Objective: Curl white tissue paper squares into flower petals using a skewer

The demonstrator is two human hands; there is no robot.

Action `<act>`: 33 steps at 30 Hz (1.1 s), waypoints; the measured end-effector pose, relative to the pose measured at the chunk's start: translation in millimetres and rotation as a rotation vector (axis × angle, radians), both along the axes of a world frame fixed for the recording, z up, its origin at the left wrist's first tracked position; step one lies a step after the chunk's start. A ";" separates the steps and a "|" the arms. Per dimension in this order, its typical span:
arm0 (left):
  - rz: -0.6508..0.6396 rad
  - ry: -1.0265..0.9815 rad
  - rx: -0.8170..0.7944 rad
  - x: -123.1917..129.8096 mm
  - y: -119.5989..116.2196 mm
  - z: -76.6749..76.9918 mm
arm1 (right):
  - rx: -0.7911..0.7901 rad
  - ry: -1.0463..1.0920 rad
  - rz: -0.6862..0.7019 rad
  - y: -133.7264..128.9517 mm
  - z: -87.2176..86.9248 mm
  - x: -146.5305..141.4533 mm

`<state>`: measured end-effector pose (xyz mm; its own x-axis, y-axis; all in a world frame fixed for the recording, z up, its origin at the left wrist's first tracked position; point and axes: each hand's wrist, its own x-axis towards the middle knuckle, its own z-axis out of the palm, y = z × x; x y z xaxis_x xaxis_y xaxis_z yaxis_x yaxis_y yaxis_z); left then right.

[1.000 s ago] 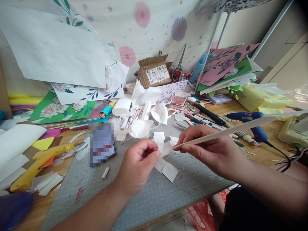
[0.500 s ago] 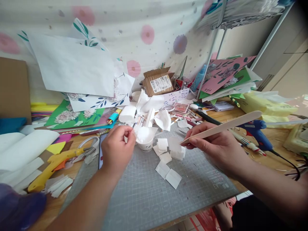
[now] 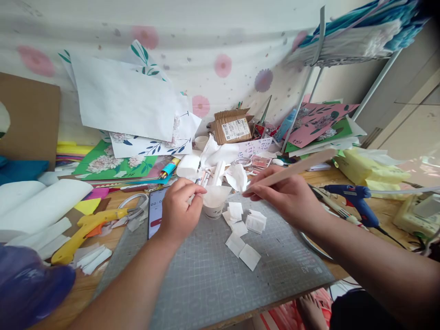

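Note:
My left hand (image 3: 183,206) is closed in a pinch at the left side of a small white cup (image 3: 213,212) with dark writing. Thin white paper (image 3: 216,195) rises from the cup's mouth, right by the fingertips; what the pinch holds, if anything, is too small to make out. My right hand (image 3: 287,195) grips a flat wooden craft stick (image 3: 295,168), blurred, slanting up to the right. Small white paper squares (image 3: 250,256) lie in loose groups on the grey cutting mat (image 3: 202,275), in front of and right of the cup.
A phone (image 3: 156,211) lies beside my left wrist. Left are a yellow glue gun (image 3: 80,229), paper strips and white rolls (image 3: 51,206). A blue glue gun (image 3: 360,201) with a cord lies at right. Behind stand a cardboard box (image 3: 232,128) and flower pictures (image 3: 127,91).
White fluffy material at my left fingertips no longer shows. My right hand has shifted left and up with the stick; the paper square at its fingertips is gone from there. The view has shifted.

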<state>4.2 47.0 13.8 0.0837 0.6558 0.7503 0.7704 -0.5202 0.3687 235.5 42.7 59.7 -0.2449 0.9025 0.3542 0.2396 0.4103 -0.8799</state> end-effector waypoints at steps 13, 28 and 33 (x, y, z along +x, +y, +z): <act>-0.018 -0.159 0.025 3.8 0.8 -11.4 | 0.047 -0.323 0.013 40.1 -6.3 -50.1; -0.021 0.285 -0.095 10.4 -2.4 -13.5 | -0.015 -0.086 -0.035 5.4 -18.2 22.6; -0.043 0.195 0.025 13.8 -6.0 -11.7 | -0.190 -0.204 0.208 -18.8 -35.2 39.1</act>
<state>18.0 41.0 2.1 0.2563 0.6296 0.7334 0.8028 -0.5612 0.2012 274.6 24.0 24.6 -0.4789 0.8710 0.1092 0.3471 0.3022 -0.8878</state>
